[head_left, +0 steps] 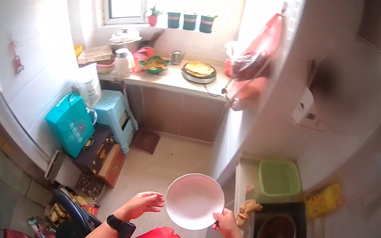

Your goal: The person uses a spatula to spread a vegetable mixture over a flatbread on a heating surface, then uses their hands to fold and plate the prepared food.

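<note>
A round white plate or shallow bowl (195,201) is held up in front of my body, above the floor. My right hand (227,225) grips it by the right rim, thumb on the upper side. On the other side, my left hand (144,204) is raised beside the left rim with its fingers apart and nothing in them. A small gap shows between those fingertips and the rim. To the right of my right hand, pieces of ginger root (247,211) lie on the counter edge.
A black cooktop (283,208) and a green plastic basin (279,178) are on the right counter. A flat electric griddle (197,78) bearing flatbreads stands on the far counter. On the left are a light-blue stool (113,103), a teal bag (72,127) and stacked boxes (115,167).
</note>
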`<state>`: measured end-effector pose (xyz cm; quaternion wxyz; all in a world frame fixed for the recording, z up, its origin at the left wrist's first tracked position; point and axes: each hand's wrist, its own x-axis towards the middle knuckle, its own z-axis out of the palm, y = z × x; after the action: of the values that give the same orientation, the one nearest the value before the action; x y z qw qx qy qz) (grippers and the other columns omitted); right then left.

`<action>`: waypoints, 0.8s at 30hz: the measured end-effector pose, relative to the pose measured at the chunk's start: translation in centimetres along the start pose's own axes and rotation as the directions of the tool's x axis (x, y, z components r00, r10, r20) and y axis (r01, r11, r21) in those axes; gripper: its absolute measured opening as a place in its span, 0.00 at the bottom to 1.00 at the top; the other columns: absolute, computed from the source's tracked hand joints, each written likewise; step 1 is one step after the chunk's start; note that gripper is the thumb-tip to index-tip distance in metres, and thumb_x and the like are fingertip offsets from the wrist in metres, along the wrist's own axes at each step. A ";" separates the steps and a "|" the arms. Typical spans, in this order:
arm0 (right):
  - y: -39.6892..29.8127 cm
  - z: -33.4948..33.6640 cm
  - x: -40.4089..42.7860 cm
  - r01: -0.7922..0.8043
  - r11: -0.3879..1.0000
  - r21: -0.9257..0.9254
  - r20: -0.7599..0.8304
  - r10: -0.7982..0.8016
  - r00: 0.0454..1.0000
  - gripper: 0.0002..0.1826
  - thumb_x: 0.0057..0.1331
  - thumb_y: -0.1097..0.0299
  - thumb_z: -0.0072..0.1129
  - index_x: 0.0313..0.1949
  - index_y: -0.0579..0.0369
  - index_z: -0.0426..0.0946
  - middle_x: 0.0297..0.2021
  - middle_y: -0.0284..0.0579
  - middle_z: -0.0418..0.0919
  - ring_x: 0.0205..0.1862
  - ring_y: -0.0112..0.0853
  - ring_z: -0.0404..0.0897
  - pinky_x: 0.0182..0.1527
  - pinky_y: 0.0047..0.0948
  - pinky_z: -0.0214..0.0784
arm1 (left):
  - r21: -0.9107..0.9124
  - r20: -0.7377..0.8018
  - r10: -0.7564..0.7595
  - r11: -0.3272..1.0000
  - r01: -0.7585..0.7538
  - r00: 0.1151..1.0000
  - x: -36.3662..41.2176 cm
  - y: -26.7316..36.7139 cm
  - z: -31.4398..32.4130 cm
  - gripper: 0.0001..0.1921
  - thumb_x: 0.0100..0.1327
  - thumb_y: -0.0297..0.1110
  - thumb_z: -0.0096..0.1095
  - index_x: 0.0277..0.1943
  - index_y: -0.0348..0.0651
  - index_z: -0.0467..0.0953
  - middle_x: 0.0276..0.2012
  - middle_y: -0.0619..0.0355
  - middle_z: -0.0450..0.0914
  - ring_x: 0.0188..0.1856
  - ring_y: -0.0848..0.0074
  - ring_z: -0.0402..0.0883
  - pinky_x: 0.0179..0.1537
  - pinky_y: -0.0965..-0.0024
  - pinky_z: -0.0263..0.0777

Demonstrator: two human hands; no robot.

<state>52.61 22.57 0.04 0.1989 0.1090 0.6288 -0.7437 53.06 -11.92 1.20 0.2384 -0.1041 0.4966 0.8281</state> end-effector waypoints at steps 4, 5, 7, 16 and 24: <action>-2.6 4.0 5.9 -0.069 0.997 -0.030 0.204 0.074 0.976 0.07 0.65 0.71 0.53 0.37 0.62 0.74 0.23 0.39 0.77 0.15 0.22 0.74 0.14 0.18 0.62 | 0.019 -0.004 -0.014 1.000 0.014 1.000 1.4 1.8 -1.1 0.15 0.73 0.36 0.47 0.56 0.37 0.72 0.47 0.55 0.80 0.47 0.71 0.81 0.51 0.65 0.76; -2.8 4.8 7.3 -0.088 0.995 -0.044 0.232 0.096 0.968 0.07 0.65 0.71 0.53 0.37 0.63 0.74 0.23 0.39 0.76 0.15 0.23 0.74 0.13 0.19 0.62 | 0.018 -0.009 -0.008 1.000 0.008 1.000 1.8 2.0 -2.1 0.15 0.73 0.36 0.47 0.56 0.38 0.72 0.46 0.55 0.80 0.46 0.71 0.82 0.51 0.65 0.77; -3.4 6.1 10.3 -0.100 0.993 -0.063 0.268 0.114 0.957 0.07 0.65 0.70 0.53 0.36 0.63 0.74 0.22 0.40 0.76 0.15 0.23 0.74 0.14 0.19 0.62 | 0.002 -0.038 0.010 1.000 -0.010 0.999 3.0 2.9 -4.0 0.15 0.72 0.35 0.48 0.55 0.37 0.72 0.46 0.55 0.80 0.45 0.70 0.82 0.49 0.65 0.77; -7.2 12.3 23.9 -0.135 0.968 -0.210 0.274 0.191 0.943 0.09 0.65 0.68 0.54 0.35 0.62 0.74 0.22 0.42 0.77 0.17 0.25 0.76 0.15 0.21 0.63 | -0.012 -0.093 0.005 1.000 -0.006 0.996 13.3 10.7 -12.5 0.15 0.67 0.29 0.53 0.54 0.34 0.73 0.44 0.55 0.81 0.43 0.71 0.83 0.48 0.64 0.78; -11.8 17.7 33.6 -0.180 0.970 -0.161 0.183 0.209 0.961 0.10 0.66 0.65 0.55 0.36 0.62 0.74 0.24 0.41 0.78 0.17 0.25 0.76 0.15 0.20 0.63 | 0.083 -0.049 -0.017 0.996 0.021 0.999 22.0 20.1 -18.5 0.14 0.67 0.29 0.52 0.53 0.34 0.74 0.44 0.54 0.81 0.43 0.72 0.82 0.47 0.67 0.78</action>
<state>18.92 1.47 -0.02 0.3404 0.0810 0.6437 -0.6806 22.79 -29.54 -1.25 0.2383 -0.1189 0.5355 0.8015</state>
